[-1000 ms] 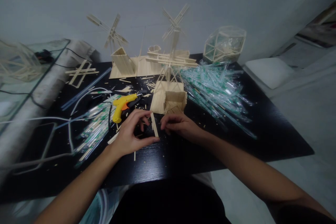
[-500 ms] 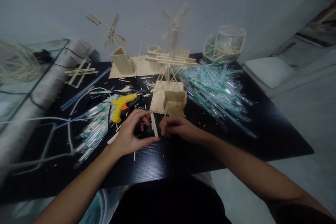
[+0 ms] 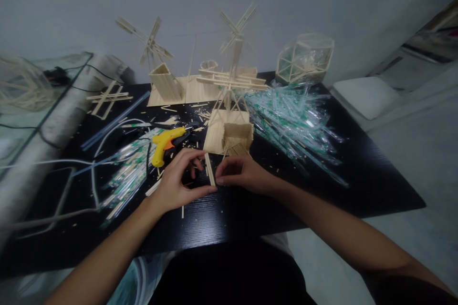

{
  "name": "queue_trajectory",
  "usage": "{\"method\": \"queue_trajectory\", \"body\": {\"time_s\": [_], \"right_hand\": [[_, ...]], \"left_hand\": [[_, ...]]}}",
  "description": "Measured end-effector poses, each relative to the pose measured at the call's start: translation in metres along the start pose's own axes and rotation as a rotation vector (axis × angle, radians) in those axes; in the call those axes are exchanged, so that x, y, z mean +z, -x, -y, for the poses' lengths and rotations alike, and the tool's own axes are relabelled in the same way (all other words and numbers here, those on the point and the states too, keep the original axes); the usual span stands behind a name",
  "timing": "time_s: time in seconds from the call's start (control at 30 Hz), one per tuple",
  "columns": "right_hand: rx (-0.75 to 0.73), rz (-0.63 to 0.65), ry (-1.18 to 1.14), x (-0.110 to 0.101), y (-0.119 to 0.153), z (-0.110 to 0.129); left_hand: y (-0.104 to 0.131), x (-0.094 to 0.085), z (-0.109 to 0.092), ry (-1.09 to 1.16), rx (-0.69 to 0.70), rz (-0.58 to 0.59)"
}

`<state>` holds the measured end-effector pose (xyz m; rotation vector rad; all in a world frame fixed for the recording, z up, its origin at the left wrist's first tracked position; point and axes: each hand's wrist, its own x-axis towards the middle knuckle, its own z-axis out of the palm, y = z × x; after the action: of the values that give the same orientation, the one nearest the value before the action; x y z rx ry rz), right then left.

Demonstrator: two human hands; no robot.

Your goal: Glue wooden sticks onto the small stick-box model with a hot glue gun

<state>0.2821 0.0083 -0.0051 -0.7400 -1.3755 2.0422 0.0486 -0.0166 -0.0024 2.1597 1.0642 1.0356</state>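
My left hand (image 3: 181, 178) holds a short bundle of pale wooden sticks (image 3: 210, 169) upright between thumb and index finger, one at each end. Just right of the bundle is my right hand (image 3: 241, 173), its fingers curled and pressed near the sticks; anything between its fingertips is too small to make out. Beyond the hands stands a wooden windmill model (image 3: 229, 100) with an open box (image 3: 239, 134) at its front. A yellow glue gun (image 3: 166, 145) lies left of it, behind my left hand.
Plastic-wrapped sticks lie in a large pile (image 3: 293, 114) at right and a smaller pile (image 3: 125, 176) at left. Another windmill model (image 3: 164, 81) and a faceted frame (image 3: 306, 59) stand at the back. A white wire rack (image 3: 95, 183) lies left on the black table (image 3: 375, 186).
My right hand's fingers have shifted slightly, with the thumb and fingertips a little nearer the sticks. My left hand keeps its hold on the bundle.
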Motion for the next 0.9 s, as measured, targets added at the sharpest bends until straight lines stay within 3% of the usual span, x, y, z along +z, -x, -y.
{"method": "queue_trajectory", "body": {"time_s": [0.9], "right_hand": [[0.028,-0.044,-0.014,-0.0011,-0.0003,-0.0041]], "left_hand": [[0.0003,0.0000,-0.0007,0.007,-0.011,0.000]]}}
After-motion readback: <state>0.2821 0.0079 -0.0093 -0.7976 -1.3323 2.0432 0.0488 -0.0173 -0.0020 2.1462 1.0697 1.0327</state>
